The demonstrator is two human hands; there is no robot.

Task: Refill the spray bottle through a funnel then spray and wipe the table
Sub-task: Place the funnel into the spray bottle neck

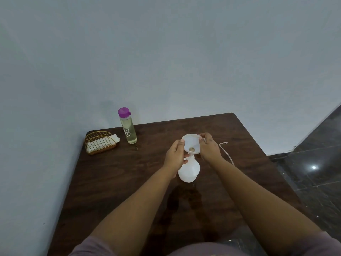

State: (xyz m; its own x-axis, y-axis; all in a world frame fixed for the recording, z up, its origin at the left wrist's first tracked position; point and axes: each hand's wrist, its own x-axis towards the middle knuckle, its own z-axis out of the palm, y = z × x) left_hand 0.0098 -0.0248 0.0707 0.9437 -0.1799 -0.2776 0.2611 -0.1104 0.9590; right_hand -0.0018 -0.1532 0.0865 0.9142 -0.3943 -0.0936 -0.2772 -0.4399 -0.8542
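The white translucent plastic spray bottle [189, 169] stands upright near the middle of the dark brown wooden table [114, 182], with its spray head off. A white plastic funnel [191, 144] sits with its stem in the bottle's neck. My left hand [175, 156] pinches the funnel's left rim with thumb and fingers curled round it, and my right hand [209, 147] pinches the right rim the same way, so both are closed on the funnel and neither is on the bottle body.

I judge the bottle to be light and thin-walled, easy to tip while nearly empty, and the funnel makes it top-heavy. I would steady it low on the body or at the neck, not squeeze the middle, since the wall will likely flex. Its surface may be slick if wet; a damp patch shows on the table just in front of it.

A thin clear dip tube [226, 150] lies on the table just right of my right hand. The clear bottle with a purple cap [128, 126], holding pale liquid, stands well apart at the back left, beside a gold wire napkin holder [99, 143].
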